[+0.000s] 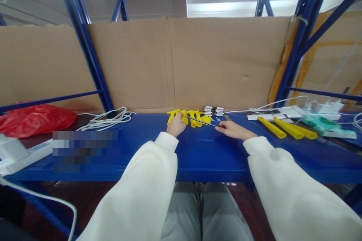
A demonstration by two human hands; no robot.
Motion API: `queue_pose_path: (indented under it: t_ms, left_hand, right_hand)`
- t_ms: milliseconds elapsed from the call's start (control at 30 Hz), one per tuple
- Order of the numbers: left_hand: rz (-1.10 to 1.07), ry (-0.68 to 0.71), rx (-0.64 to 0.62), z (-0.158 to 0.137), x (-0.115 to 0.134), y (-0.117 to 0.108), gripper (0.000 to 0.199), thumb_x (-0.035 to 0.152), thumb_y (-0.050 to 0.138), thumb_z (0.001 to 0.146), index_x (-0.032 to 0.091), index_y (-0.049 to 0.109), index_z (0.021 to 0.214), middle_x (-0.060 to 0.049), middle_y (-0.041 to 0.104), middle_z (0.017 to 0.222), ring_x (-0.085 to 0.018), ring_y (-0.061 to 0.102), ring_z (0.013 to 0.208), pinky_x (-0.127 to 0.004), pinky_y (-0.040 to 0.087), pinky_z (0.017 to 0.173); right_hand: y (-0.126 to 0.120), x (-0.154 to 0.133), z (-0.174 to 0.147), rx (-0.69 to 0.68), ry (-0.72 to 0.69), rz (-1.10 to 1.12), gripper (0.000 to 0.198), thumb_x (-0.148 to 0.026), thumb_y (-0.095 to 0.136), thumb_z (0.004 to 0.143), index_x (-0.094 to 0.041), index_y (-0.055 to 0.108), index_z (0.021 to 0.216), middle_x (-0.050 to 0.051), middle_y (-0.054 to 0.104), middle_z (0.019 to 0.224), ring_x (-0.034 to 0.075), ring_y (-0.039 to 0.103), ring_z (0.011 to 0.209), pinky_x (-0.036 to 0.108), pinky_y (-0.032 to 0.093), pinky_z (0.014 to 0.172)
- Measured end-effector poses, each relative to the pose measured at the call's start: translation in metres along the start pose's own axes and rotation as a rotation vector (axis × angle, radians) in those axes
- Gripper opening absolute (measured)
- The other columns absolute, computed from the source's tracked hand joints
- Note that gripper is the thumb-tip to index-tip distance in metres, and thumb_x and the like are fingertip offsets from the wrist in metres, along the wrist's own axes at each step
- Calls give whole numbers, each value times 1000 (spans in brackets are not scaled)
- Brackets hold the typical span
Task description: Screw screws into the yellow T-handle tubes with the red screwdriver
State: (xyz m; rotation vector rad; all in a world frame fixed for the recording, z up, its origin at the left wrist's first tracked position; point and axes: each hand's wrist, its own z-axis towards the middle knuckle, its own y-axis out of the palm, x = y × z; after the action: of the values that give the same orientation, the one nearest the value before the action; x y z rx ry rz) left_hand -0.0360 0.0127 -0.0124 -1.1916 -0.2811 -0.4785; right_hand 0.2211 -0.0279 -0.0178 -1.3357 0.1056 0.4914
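My left hand (pixel 176 125) is closed around a yellow plastic part (pixel 184 117) at the back of the blue bench. My right hand (pixel 230 129) grips a thin screwdriver (pixel 202 121) whose long dark shaft points left, its far end at the part in my left hand. A bit of red shows at its handle; my fingers cover the rest. Several yellow T-shaped plastic pieces (pixel 193 119) lie behind the shaft. Small shiny bits (pixel 217 119), too tiny to make out, lie beside a stack of white pieces with dark bands (pixel 213 111).
Long yellow tubes (pixel 288 128) lie at the right near a green-and-white item (pixel 325 125) and white cables. Leftward are a coiled white cable (pixel 109 119), a red plastic bag (pixel 39 119) and a white power strip (pixel 31 154). Cardboard (pixel 215 60) walls the back between blue posts.
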Motion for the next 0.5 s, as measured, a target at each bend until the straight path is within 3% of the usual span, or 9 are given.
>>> queue_pose_path:
  t_ms: [133, 267, 500]
  left_hand:
    - [13, 2, -7, 0, 0, 1, 37, 12, 53, 90, 23, 60, 124, -9, 74, 119, -22, 68, 115, -31, 52, 98]
    - [6, 24, -11, 1, -1, 3, 37, 9, 52, 90, 21, 60, 124, -9, 74, 118, -21, 68, 117, -31, 51, 100]
    - [-8, 39, -4, 0, 0, 3, 34, 8, 53, 89, 21, 61, 119, -9, 75, 115, -21, 69, 115, -31, 52, 99]
  right_hand:
    - [-1, -2, -1, 41, 19, -16, 20, -34, 67, 87, -21, 59, 74, 3, 67, 73, 17, 59, 66, 27, 42, 61]
    - [0, -6, -1, 25, 72, -35, 26, -27, 74, 79, -23, 50, 70, 0, 64, 72, 17, 59, 68, 26, 39, 60]
    - [2, 1, 1, 38, 44, -60, 26, -30, 74, 77, -23, 49, 73, -1, 60, 69, 15, 54, 64, 26, 37, 58]
